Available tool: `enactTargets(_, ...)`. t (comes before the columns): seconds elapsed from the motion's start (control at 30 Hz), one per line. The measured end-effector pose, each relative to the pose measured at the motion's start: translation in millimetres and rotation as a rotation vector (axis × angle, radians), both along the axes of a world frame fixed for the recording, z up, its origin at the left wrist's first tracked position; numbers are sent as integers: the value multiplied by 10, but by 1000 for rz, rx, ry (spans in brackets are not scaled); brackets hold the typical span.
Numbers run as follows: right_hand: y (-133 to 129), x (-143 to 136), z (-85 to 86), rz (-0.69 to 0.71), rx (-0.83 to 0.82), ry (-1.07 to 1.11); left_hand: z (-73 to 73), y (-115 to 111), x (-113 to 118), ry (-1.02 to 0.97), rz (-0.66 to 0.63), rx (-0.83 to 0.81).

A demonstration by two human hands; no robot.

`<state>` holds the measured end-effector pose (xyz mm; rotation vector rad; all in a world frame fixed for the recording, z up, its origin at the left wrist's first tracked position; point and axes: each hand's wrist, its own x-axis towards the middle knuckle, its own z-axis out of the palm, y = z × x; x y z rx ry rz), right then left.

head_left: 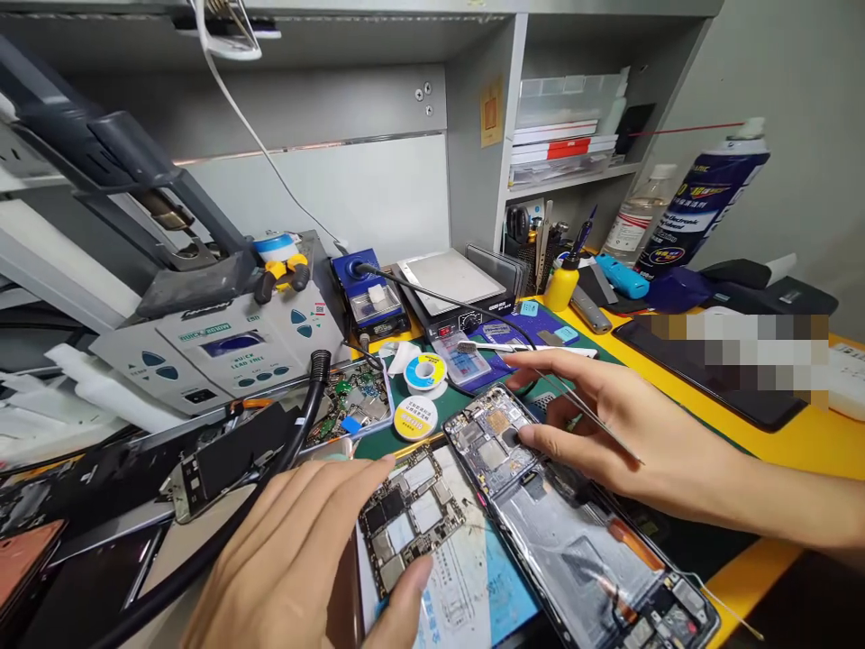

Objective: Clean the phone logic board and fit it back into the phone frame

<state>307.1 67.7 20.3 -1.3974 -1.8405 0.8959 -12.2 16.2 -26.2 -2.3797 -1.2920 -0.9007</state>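
Observation:
At the lower centre lies a loose circuit board [412, 509], with my left hand [304, 550] around its left side, thumb on the lower edge and fingers along the top left. My right hand [622, 424] has metal tweezers [595, 415] lying between its thumb and fingers. Its thumb tip rests on the board in the upper part of an opened phone [574, 541], and its index finger reaches past the phone's top edge. A blue and white printed sheet [466, 577] lies beneath the loose board and beside the phone.
Behind my hands stand a grey rework station [236, 347], a blue soldering unit [368, 302] and a hot plate [452, 279]. A black hose [297, 451] crosses the left side. Solder spool [425, 371], yellow bottle [560, 287] and dark phone [709, 370] are nearby.

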Motion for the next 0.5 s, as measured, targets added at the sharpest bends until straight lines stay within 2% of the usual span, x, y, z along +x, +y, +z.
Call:
enactTargets(0.23, -24, -64, -75, 29, 249, -149, 110, 49, 27, 62, -62, -58)
enactTargets(0.5, -20, -36, -116, 125, 286, -205, 145, 59, -13, 27, -48, -104)
